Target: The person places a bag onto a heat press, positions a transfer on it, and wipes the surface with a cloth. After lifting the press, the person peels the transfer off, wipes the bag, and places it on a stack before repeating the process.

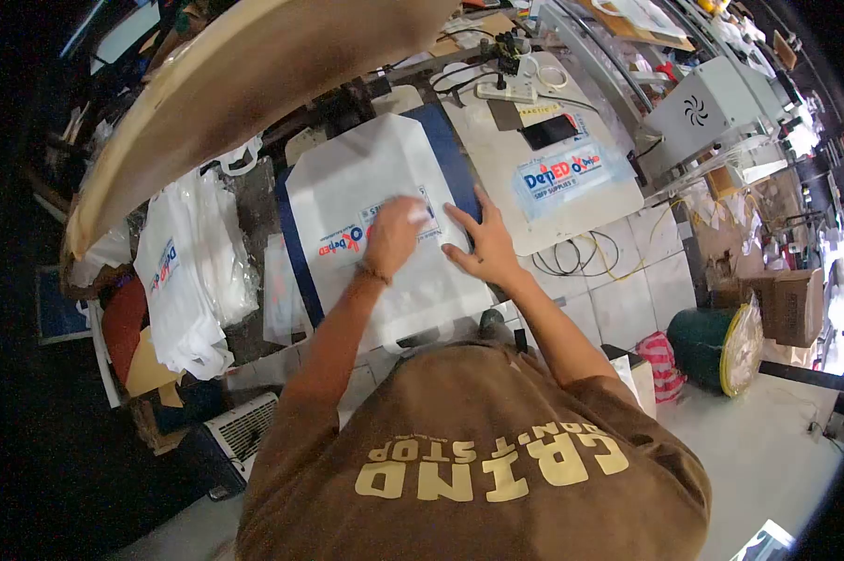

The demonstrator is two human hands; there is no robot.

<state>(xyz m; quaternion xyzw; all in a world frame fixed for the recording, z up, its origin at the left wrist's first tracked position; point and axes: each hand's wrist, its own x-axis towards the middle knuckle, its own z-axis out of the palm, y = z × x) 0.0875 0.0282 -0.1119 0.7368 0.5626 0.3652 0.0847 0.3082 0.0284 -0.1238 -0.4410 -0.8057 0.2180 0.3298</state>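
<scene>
A white bag (347, 187) with red and blue "DepED" print lies flat over a dark blue board (445, 150), its handle loops toward my body. My left hand (396, 234) is closed over the printed area, slightly blurred, with something small and white at its fingertips that I cannot make out. Beside it, a clear printed film (429, 210) with blue lettering shows partly; my left hand hides the rest. My right hand (481, 236) rests with fingers spread on the bag's right edge and holds nothing.
Stacked white printed bags (174, 271) lie at the left. On the right-hand board (497, 168) are a printed "DepED" sheet (572, 178), a phone (548, 132) and a power strip (506, 92). A large curved tan panel (254, 84) overhangs the back left. Cables (581, 257) trail near the floor.
</scene>
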